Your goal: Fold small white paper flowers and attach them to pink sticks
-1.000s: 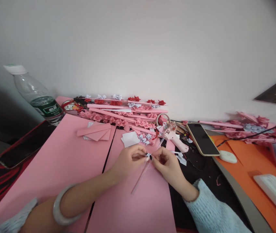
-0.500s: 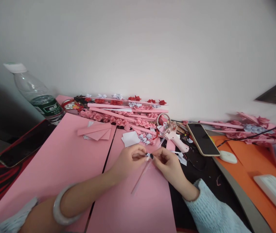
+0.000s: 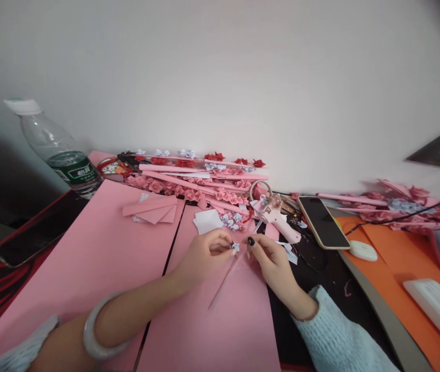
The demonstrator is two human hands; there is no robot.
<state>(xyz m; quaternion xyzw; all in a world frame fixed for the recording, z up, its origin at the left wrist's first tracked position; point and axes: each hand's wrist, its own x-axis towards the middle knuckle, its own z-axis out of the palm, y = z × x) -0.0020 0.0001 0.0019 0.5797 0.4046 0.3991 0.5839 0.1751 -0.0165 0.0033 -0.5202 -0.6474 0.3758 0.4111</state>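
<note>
Between the thumb and fingers of my left hand [image 3: 208, 253] is a small white folded paper flower [image 3: 236, 247]. My right hand [image 3: 270, 258] is just to the right of it, thumb and forefinger pinched together. Whatever lies in that pinch, if anything, is too small to make out. Under both hands, a thin clear stick [image 3: 222, 289] lies slanted on the pink paper sheet [image 3: 239, 336]. Beyond the fingers are several finished white paper flowers [image 3: 231, 222] and a stack of white paper squares [image 3: 207, 221]. A pink glue gun [image 3: 282, 225] rests behind my right hand.
Pink paper stems with folded roses [image 3: 197, 188] line the wall. Pink paper pieces [image 3: 154, 211] lie at left, near a water bottle [image 3: 61, 150]. At right are a phone [image 3: 324, 222], a white mouse [image 3: 363, 250], orange paper [image 3: 394, 258] and a dark cable [image 3: 409, 214].
My right hand has drawn back slightly to the right and up, away from the small white flower. My left hand keeps its hold in nearly the same place.
</note>
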